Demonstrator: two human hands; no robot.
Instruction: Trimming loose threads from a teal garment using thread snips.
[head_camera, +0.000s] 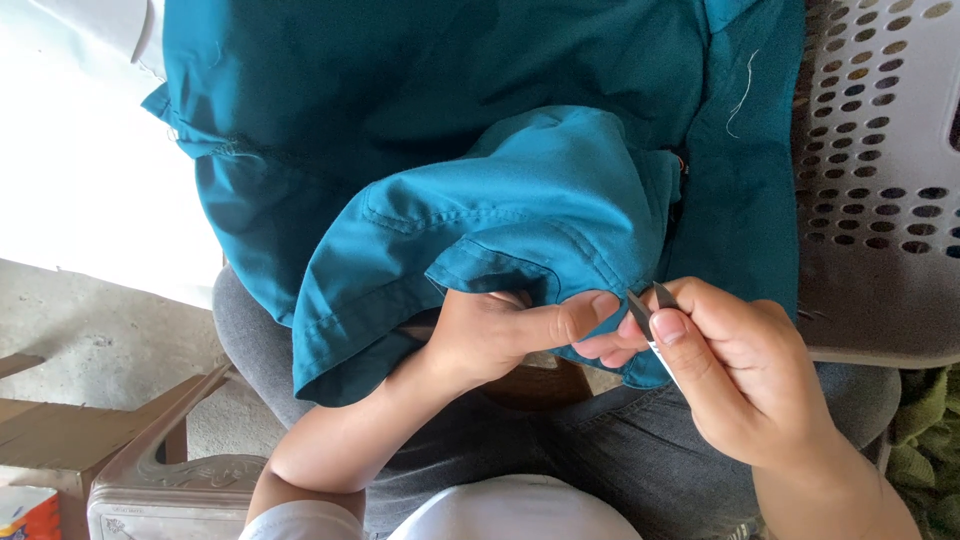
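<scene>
Cardboard pieces (50, 425) are lying flat on the concrete floor (110, 320) at about eight o'clock, brown and folded, and a small box with orange and blue print (25, 510) is peeking in at the bottom corner just beside them; its lettering is too small to make out. A white perforated plastic basket (880, 170) is sitting at three o'clock. Across the middle, a teal garment (480, 190) is draping over the person's grey-trousered lap (560, 440). The left hand (500, 330) is pinching the garment's hem, thumb stretched toward three o'clock and pressing the fabric. The right hand (730, 375) is coming in from five o'clock, fingers curled tight around a small metal thread snipper (648, 305), whose dark tips are meeting the cloth right beside the left thumb. A loose pale thread (742, 95) is trailing at one o'clock.
</scene>
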